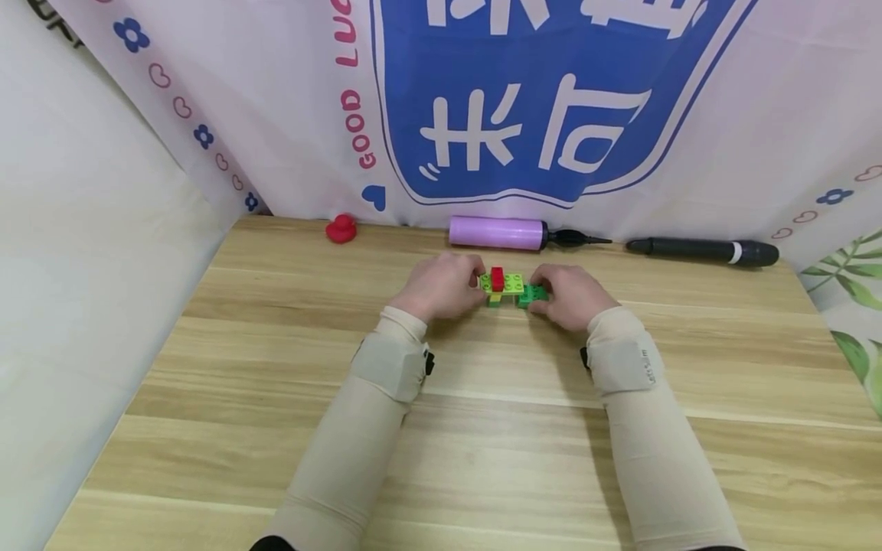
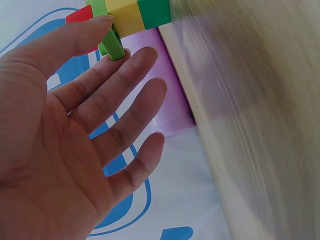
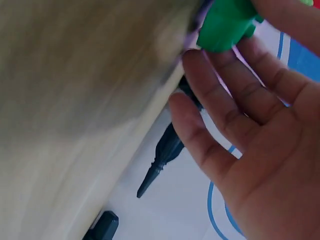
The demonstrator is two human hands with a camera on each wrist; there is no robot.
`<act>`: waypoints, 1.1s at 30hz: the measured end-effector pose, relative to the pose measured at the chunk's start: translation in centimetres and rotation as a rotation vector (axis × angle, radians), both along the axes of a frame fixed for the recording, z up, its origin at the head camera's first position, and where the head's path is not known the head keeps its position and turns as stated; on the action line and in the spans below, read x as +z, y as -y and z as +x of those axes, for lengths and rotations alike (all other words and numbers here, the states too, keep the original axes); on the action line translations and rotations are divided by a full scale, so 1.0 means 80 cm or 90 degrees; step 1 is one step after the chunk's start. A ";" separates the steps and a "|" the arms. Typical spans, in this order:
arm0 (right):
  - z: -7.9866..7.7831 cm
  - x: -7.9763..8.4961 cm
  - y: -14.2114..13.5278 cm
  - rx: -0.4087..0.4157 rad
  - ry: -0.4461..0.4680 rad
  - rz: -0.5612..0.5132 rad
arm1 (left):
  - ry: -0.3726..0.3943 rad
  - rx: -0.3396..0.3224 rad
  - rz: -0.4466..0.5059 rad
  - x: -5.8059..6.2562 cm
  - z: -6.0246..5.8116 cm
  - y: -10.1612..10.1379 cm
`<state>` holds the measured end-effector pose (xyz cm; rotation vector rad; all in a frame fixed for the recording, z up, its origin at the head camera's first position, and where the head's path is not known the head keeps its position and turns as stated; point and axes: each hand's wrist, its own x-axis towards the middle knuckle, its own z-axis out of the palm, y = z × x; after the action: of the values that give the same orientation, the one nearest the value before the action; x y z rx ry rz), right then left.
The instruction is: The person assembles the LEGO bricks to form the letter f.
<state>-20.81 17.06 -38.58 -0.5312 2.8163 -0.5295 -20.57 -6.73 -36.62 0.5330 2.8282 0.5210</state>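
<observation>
In the head view, a lime-green building-block plate (image 1: 514, 284) bears a red brick (image 1: 498, 278) on top. Under it stand a yellow brick (image 2: 126, 18) and a green brick (image 2: 154, 13), stacked. My left hand (image 1: 441, 288) pinches the plate's left end between thumb and index finger; its other fingers spread loosely. On the other side my right hand (image 1: 573, 297) holds a separate dark green brick (image 3: 225, 25) with thumb and fingertips. That brick sits close to the plate's right end, lower than the plate in the head view.
Along the back of the wooden table (image 1: 482, 444) lie a red rubber duck (image 1: 341, 228), a purple hand pump (image 1: 496, 233) with a black nozzle, and a black cylindrical tool (image 1: 696, 250) with a white ring. A printed cloth (image 1: 303, 92) hangs behind them.
</observation>
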 end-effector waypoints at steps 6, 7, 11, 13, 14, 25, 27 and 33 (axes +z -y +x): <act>0.005 0.015 -0.003 -0.069 -0.047 -0.040 | -0.001 0.001 0.000 0.001 0.001 0.000; 0.006 0.017 -0.002 -0.074 -0.062 -0.058 | -0.002 -0.001 -0.001 0.001 0.001 0.000; 0.011 0.022 0.005 -0.060 -0.113 -0.132 | -0.010 -0.012 -0.002 -0.001 0.001 0.000; 0.013 0.024 0.008 -0.041 -0.127 -0.155 | -0.014 -0.016 -0.003 -0.001 0.001 0.000; 0.014 0.024 0.010 -0.031 -0.131 -0.164 | -0.015 -0.018 -0.003 -0.001 0.001 -0.001; 0.018 0.025 0.021 0.022 -0.113 -0.187 | -0.011 -0.014 -0.006 -0.001 0.001 -0.001; 0.018 0.025 0.022 0.028 -0.112 -0.184 | -0.013 -0.015 -0.005 -0.001 0.001 0.000; 0.017 0.025 0.022 0.038 -0.107 -0.182 | -0.021 -0.019 -0.007 -0.001 0.000 0.000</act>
<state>-19.43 15.33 -36.58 -0.7428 2.8862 -0.9229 -20.60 -6.76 -36.70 0.5858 2.8473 0.4947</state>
